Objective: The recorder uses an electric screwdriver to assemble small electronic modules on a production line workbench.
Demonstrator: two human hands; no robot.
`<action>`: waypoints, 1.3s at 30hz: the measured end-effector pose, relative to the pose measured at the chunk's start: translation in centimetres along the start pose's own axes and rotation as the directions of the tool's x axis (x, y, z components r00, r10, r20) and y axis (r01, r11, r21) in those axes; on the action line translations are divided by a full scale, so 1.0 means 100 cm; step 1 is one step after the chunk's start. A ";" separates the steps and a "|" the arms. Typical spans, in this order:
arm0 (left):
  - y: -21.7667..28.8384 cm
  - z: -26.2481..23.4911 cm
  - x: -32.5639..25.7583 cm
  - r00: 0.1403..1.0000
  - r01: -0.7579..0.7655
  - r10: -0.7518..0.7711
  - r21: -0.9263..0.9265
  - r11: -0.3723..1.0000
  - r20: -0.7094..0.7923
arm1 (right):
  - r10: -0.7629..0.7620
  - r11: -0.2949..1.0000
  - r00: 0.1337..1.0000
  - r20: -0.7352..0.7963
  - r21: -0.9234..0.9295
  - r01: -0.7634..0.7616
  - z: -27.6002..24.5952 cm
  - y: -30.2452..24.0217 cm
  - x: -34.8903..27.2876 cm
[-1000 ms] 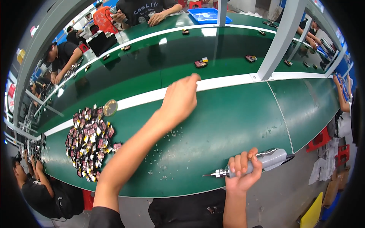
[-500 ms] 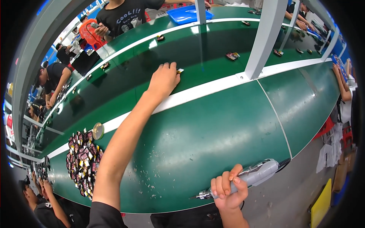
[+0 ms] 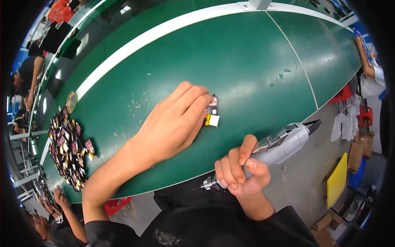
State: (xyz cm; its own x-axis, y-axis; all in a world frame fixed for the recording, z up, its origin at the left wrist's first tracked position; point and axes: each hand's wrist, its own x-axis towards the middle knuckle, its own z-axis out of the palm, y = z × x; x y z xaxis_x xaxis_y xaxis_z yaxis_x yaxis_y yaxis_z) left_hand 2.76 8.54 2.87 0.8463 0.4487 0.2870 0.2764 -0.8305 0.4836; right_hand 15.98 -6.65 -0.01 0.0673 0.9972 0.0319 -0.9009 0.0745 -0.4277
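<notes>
My left hand [image 3: 175,117] is closed on the edge of a small black electronic module [image 3: 213,108], at the middle of the green table [image 3: 263,61]. A white piece with yellow tape shows at the module's near end; my fingers hide its left side. Off the table's front edge, my right hand [image 3: 245,173] is wrapped around a grey corded electric screwdriver [image 3: 284,144]. Its thin bit points left, apart from the module.
A heap of similar modules [image 3: 66,152] lies at the table's left end, beside a round yellowish disc [image 3: 71,102]. Small pale bits [image 3: 135,105] are scattered nearby. A white rail [image 3: 135,44] edges the far side. Co-workers sit at left and right.
My left hand has come back from the belt beyond the rail to the table, bringing a module. The view has tipped down; the right hand still grips the screwdriver.
</notes>
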 end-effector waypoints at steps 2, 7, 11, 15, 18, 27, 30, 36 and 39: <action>0.001 -0.002 0.002 0.999 0.035 -0.035 -0.006 0.999 0.015 | 0.006 1.000 1.000 -0.014 -0.020 -0.006 0.002 0.002 -0.005; 0.011 0.006 -0.006 0.998 0.024 -0.029 0.090 0.996 0.049 | 0.014 0.998 0.999 -0.051 -0.056 -0.017 0.007 0.009 -0.016; 0.032 0.023 -0.030 0.989 -0.146 0.148 0.165 0.976 -0.003 | -0.011 0.998 0.990 -0.143 -0.068 0.002 0.006 0.020 -0.025; 0.047 0.029 -0.041 0.958 -0.259 0.282 0.250 0.933 -0.059 | -0.059 0.988 0.969 -0.238 -0.153 0.022 0.005 0.028 -0.029; 0.053 0.031 -0.045 0.964 -0.242 0.262 0.261 0.935 -0.045 | -0.077 0.985 0.966 -0.245 -0.166 0.036 0.004 0.027 -0.029; 0.056 0.037 -0.056 0.969 -0.239 0.249 0.256 0.936 -0.003 | -0.125 0.945 0.990 0.060 -0.296 0.137 0.027 -0.043 -0.014; 0.055 0.037 -0.059 0.970 -0.238 0.243 0.300 0.924 0.021 | -0.214 0.897 0.970 0.116 -0.370 0.242 0.024 -0.060 0.007; 0.050 0.040 -0.058 0.961 -0.261 0.276 0.342 0.903 0.005 | -0.135 0.868 0.970 0.204 -0.448 0.215 0.009 -0.074 0.036; 0.049 0.041 -0.059 0.960 -0.257 0.279 0.345 0.903 -0.012 | -0.083 0.866 0.967 0.239 -0.463 0.189 0.004 -0.071 0.043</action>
State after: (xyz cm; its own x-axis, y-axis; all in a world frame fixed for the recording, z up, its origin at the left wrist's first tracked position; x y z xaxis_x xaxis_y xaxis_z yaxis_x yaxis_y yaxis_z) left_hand 1.03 0.49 0.14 0.8841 0.2036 0.4207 0.1888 -0.9790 0.0771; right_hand 22.48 -2.91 3.49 0.0377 0.9585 0.2827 -0.5688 0.2532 -0.7826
